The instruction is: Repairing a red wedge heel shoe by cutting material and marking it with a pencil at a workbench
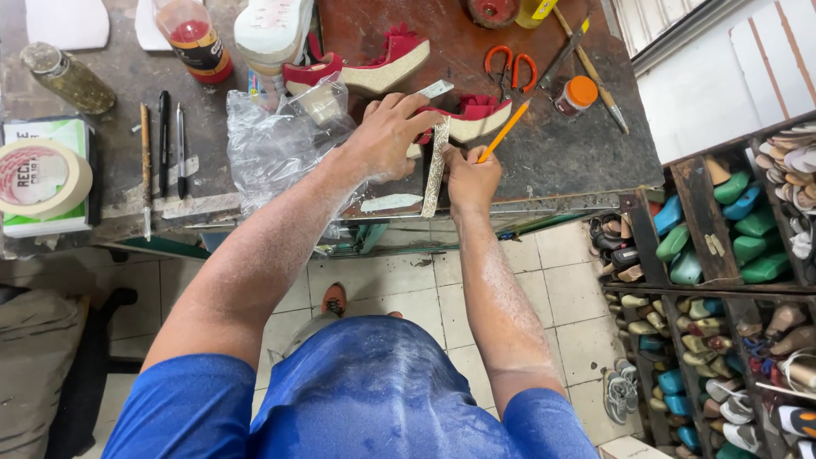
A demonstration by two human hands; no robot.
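A narrow patterned strap (436, 167), pale and glittery, is laid lengthwise at the front edge of the dark workbench (561, 153), just in front of a red wedge shoe (473, 117) with a cream sole. It is kept flat under the left hand (387, 136), whose fingers are curled down and pressed over the strap's upper end and the shoe beside it, seemingly so that the strip cannot slide while it is worked on. An orange pencil (503, 132) is gripped in the right hand (472, 174), the fingers closed round its lower end in a writing hold, with the tip brought against the strap's right edge; the heel of that hand is rested near the bench edge, probably for steadiness.

A second red wedge shoe (361, 75) is set farther back, out of the working area. A crumpled clear plastic bag (276, 144) lies just left of the left hand. Orange-handled scissors (510, 66) and a small jar with an orange lid (577, 93) are placed within reach on the right. A roll of masking tape (42, 177) and several thin tools (163, 140) are kept well apart on the left. Shelves of coloured shoe lasts (739, 229) stand beside the bench.
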